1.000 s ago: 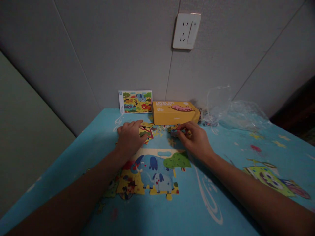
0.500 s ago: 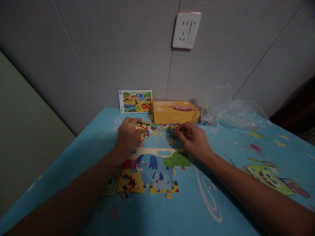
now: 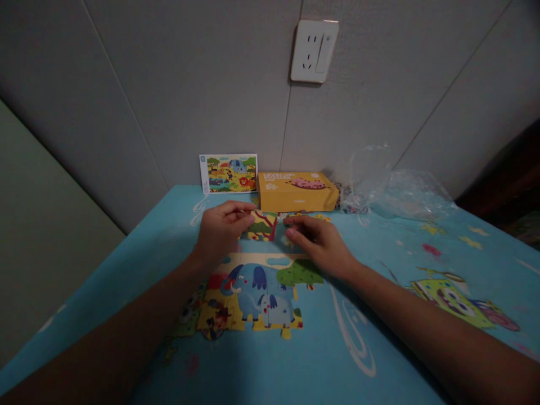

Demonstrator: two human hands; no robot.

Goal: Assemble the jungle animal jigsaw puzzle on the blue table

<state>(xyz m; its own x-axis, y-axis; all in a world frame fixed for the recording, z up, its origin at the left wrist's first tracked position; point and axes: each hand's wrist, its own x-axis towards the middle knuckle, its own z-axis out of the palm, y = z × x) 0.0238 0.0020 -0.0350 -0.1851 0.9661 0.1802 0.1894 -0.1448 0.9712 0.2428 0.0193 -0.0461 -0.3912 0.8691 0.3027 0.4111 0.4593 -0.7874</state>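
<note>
My left hand grips a joined puzzle section, yellow with green foliage and a dark red trunk, by its left side between thumb and fingers. Just right of that section is my right hand, its thumb and index finger apart and no piece visible between them. Below both hands, a partly assembled puzzle lies flat, showing blue elephants, a green tree and a figure in a hat. Its left edge is partly covered by my left forearm. Loose puzzle pieces lie in front of the yellow box, partly hidden behind my right hand.
A yellow puzzle box stands against the wall, with a picture card leaning to its left. Crumpled clear plastic lies right of the box. The blue cartoon tablecloth covers the table. A wall socket is above.
My right hand has let go of the piece it pinched and shifted left, its fingers now apart. The section in my left hand has turned its picture side more towards me.
</note>
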